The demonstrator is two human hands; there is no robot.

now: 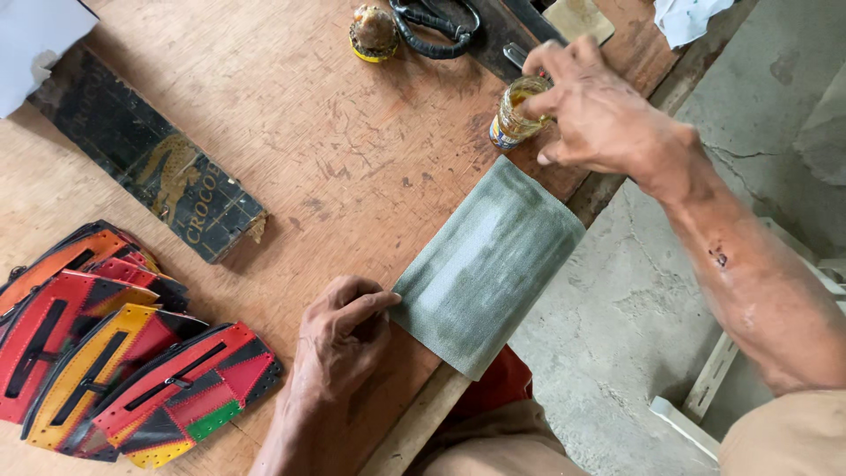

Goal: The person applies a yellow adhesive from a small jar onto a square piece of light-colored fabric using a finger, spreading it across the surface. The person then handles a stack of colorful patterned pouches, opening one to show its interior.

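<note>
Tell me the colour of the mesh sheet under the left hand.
Grey-green mesh sheet, seen in the head view.

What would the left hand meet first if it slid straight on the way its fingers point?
The left hand points right, fingertips already on the edge of the grey-green mesh sheet; going on, it would ride over that sheet first.

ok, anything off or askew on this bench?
The grey-green mesh sheet overhangs the table edge, pinned at one corner only by the left hand. The right hand has a grip on a small glass jar near the same edge. No spills visible.
</note>
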